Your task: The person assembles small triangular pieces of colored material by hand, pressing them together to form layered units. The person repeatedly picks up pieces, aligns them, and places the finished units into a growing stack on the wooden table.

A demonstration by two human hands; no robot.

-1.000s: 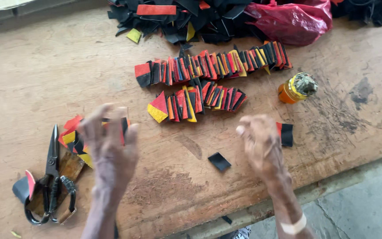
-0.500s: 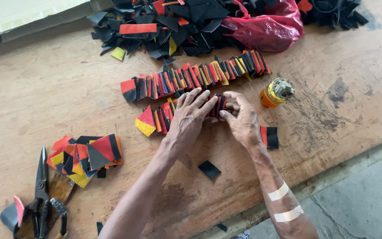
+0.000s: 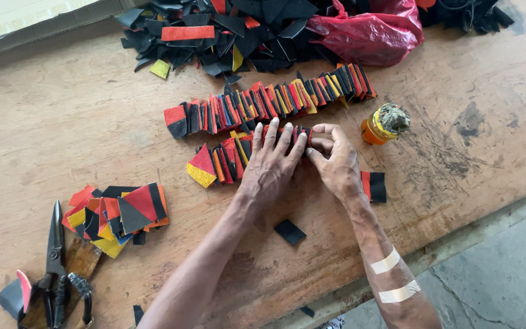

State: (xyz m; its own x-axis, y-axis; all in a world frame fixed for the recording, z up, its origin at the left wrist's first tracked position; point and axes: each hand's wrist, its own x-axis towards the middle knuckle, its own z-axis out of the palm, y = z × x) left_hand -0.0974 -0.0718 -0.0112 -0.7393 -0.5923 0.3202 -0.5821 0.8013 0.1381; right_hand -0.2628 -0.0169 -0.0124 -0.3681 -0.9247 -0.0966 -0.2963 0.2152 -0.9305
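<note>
Red-black squares row (image 3: 229, 157) under both hands, bare wood table (image 3: 80, 116) leftward.

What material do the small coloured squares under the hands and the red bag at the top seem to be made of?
The squares: probably leather or felt-like sheet, matte, flat and cleanly cut, in red, black and yellow; I cannot tell which. The red bag: thin plastic film, glossy, with crumpled folds and bright highlights. Both the left hand and the right hand rest on the squares.

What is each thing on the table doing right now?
Left hand: flat on the short row of red, black and yellow pieces.
Right hand: pinching that row's end.
Long row of coloured pieces: lined up, untouched.
Small orange jar: upright.
Black scissors: lying closed.
Red plastic bag: crumpled.
</note>
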